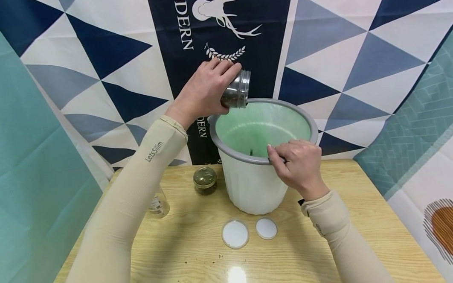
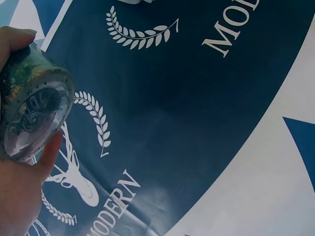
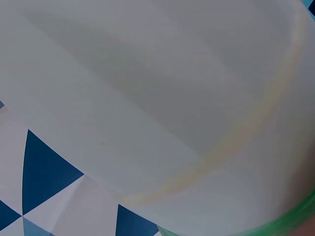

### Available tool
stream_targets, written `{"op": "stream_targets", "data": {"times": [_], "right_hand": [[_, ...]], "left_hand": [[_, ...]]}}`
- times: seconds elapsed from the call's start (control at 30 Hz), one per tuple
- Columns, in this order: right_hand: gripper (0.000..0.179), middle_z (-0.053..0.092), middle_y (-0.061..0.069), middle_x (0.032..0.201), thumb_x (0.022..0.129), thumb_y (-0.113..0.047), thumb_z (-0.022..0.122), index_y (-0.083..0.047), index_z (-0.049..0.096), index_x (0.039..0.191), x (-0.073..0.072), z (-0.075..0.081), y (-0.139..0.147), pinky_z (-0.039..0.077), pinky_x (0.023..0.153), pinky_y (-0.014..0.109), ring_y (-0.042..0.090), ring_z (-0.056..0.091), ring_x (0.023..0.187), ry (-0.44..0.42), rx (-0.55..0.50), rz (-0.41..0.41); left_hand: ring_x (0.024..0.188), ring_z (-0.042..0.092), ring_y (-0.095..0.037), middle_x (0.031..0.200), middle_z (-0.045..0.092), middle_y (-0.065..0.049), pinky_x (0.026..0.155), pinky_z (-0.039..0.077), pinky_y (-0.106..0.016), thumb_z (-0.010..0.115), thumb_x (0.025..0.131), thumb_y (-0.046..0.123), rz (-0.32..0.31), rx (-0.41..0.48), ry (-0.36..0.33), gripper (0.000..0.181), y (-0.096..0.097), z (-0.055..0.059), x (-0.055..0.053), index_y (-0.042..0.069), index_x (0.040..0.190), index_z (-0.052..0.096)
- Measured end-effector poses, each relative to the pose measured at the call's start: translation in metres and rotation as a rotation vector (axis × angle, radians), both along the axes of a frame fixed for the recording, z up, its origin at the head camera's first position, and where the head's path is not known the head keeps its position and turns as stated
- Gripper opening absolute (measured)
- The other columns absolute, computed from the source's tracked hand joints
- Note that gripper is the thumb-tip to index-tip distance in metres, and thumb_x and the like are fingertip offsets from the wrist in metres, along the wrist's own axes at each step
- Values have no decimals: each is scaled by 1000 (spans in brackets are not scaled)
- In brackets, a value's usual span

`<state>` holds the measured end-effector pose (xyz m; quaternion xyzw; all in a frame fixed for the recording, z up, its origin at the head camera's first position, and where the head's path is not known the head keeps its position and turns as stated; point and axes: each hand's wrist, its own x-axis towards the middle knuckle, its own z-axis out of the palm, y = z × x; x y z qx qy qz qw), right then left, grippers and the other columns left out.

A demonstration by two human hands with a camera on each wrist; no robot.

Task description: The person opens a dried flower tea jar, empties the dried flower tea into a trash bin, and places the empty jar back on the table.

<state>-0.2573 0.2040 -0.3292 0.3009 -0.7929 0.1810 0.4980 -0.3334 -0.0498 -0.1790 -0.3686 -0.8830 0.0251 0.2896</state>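
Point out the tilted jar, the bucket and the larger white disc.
Tilted jar (image 1: 234, 92): head view, its side wall.
Bucket (image 1: 253, 183): head view, its white outer wall.
Larger white disc (image 1: 235, 234): head view, its upper face.

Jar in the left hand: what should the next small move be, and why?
Probably tip the jar further mouth-down over the bin: in the head view it lies roughly sideways in the left hand, its uncapped mouth above the bin's rim, dark contents inside, while the right hand grips that rim.

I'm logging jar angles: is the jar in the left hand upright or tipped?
Tipped: in the head view, the left hand holds the jar sideways, threaded rim facing right.
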Motion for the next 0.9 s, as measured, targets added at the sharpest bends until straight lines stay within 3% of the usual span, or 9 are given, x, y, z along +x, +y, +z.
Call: {"op": "stream_targets", "data": {"times": [0.27, 0.53, 0.9], "right_hand": [[54, 50, -2, 44, 98, -33, 50, -20, 47, 45, -2, 0, 1, 22, 41, 30, 17, 40, 39, -1, 9, 0], [55, 50, -1, 43, 98, -32, 50, -19, 48, 45, -1, 0, 1, 22, 41, 29, 17, 40, 39, -2, 1, -3], [56, 49, -1, 43, 100, -33, 48, -18, 48, 46, 0, 0, -1, 22, 41, 29, 17, 40, 38, -4, -4, -5]], "left_hand": [[136, 50, -37, 147, 55, -16, 116, 41, -50, 90, 77, 33, -22, -74, 64, 89, 0, 2, 0, 6, 151, 48], [130, 54, -38, 141, 59, -18, 115, 43, -49, 86, 80, 23, -53, -188, 262, 75, -1, -1, -3, 5, 144, 50], [129, 54, -38, 141, 59, -18, 115, 43, -49, 86, 81, 26, -56, -169, 272, 75, -1, -2, -3, 5, 144, 50]]}}
